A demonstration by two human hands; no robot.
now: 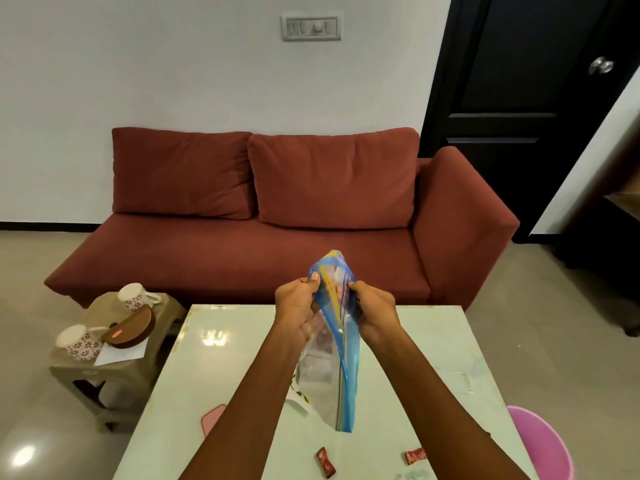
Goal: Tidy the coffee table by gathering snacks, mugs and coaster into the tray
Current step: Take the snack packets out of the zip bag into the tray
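Note:
A clear zip bag (332, 358) with a blue seal strip hangs above the pale coffee table (242, 341). My left hand (298, 306) and my right hand (372, 311) both pinch its upper end from either side. Two small red candy wrappers (325, 462) (415, 455) lie on the table near its front edge. A pink coaster (212, 418) peeks out left of my left forearm. A white object with a green print (298, 398) shows behind the bag. Two floral mugs (133, 296) (79, 342) lie tipped on a side stool by a brown round lid (130, 332).
A beige plastic stool (86, 379) stands left of the table with white paper (119, 353) on it. A red sofa (277, 230) sits behind the table. A pink bin (543, 445) is at the table's right front. A dark door (526, 81) is at the back right.

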